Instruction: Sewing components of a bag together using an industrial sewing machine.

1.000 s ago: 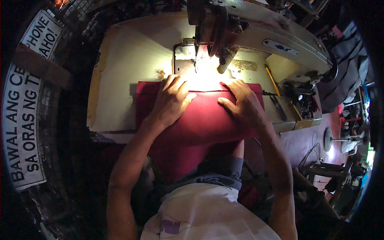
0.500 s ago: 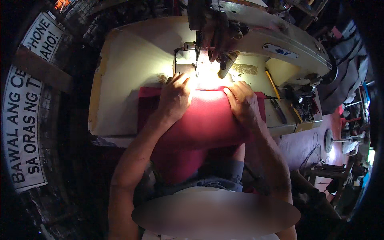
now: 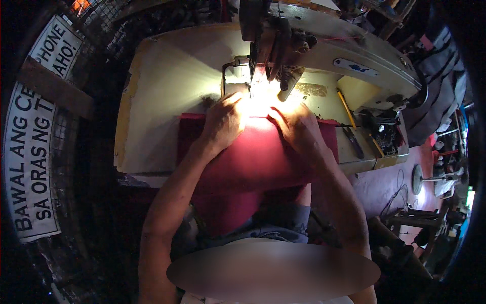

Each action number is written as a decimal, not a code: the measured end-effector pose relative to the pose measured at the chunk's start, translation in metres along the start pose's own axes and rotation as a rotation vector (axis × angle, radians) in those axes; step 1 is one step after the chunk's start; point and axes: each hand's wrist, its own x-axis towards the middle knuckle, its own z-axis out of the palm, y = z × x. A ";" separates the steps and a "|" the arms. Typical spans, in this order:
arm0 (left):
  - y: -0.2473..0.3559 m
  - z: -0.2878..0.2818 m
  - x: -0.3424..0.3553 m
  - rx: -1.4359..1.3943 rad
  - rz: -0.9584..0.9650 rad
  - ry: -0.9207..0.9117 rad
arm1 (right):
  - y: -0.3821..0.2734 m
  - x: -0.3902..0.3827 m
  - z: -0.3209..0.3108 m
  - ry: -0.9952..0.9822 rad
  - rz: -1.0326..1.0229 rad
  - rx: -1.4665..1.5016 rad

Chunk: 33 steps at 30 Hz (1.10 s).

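Observation:
A red cloth (image 3: 258, 159) lies over the front of the sewing table, its near part hanging down over my lap. At the cloth's far edge, my left hand (image 3: 223, 121) has its fingers bent and closed on the fabric, just left of the bright needle area. Opposite it, my right hand (image 3: 298, 126) grips the same edge, thumb toward the middle. Strong lamp light washes out the fingertips and the cloth between them. Right in front of both hands is the sewing machine (image 3: 374, 63), its needle and presser foot lost in glare.
Right of the cloth lie a yellow pencil (image 3: 346, 106), dark-handled snips (image 3: 353, 143) and a box of small dark parts (image 3: 385, 133). The pale tabletop (image 3: 157, 111) reaches out to the left. Signs (image 3: 33, 162) hang by a wire mesh wall at far left.
My right hand has moved left along the cloth's edge, closer to the needle area. The left hand stays nearly in place. The whole view has shifted slightly.

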 end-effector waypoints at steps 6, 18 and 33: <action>-0.019 0.001 0.014 -0.149 -0.006 -0.104 | 0.015 0.021 0.006 -0.379 0.091 0.006; -0.046 0.001 0.022 -0.375 0.102 -0.174 | 0.043 0.024 0.011 -0.307 0.316 0.489; -0.047 -0.007 0.022 -0.458 0.133 -0.255 | 0.042 0.022 0.005 -0.311 -0.108 0.276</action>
